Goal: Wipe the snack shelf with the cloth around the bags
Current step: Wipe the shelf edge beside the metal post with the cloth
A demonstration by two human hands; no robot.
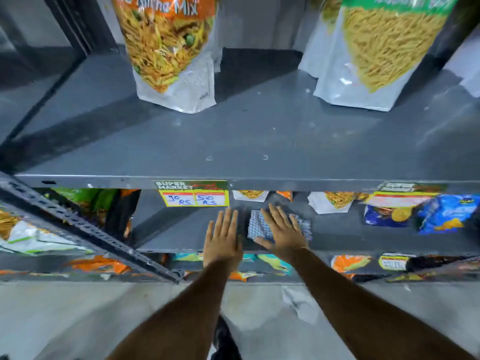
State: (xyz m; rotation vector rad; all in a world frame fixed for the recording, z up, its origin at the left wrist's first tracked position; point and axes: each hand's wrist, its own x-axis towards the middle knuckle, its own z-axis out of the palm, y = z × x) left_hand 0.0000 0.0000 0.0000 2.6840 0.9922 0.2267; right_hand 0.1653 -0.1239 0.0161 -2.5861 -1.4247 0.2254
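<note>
Your right hand (281, 231) lies flat, fingers spread, palm pressed down on the blue-and-white checked cloth (262, 226), which sits crumpled on the grey metal lower shelf (179, 229) near its front edge. The cloth shows past your fingers on both sides. Your left hand (223, 237) is just beside it, also flat and open with the fingers close together, resting on bare shelf and holding nothing; its wrist hangs over the front lip.

To the left of your left hand the shelf surface is bare grey metal as far as the slanted, perforated steel upright (85, 227). Behind your hands, two white pouches with yellow snack printing (250, 195) and (331, 202) stand towards the back, apart from the cloth. To the right, glossy blue crisp bags (446, 214) lie near the front edge, well apart from the cloth, with open shelf between.

Above, the grey metal upper shelf (259, 141) is dull, scuffed and speckled with pale spots. On it an orange-topped clear pouch of mixed snack (168, 53) stands at left and a green-topped clear pouch of thin yellow sticks (384, 53) at right, with a wide bare strip between them and along the front. A yellow paper price tag (194, 194) hangs off that shelf's front lip, just above your left hand.
</note>
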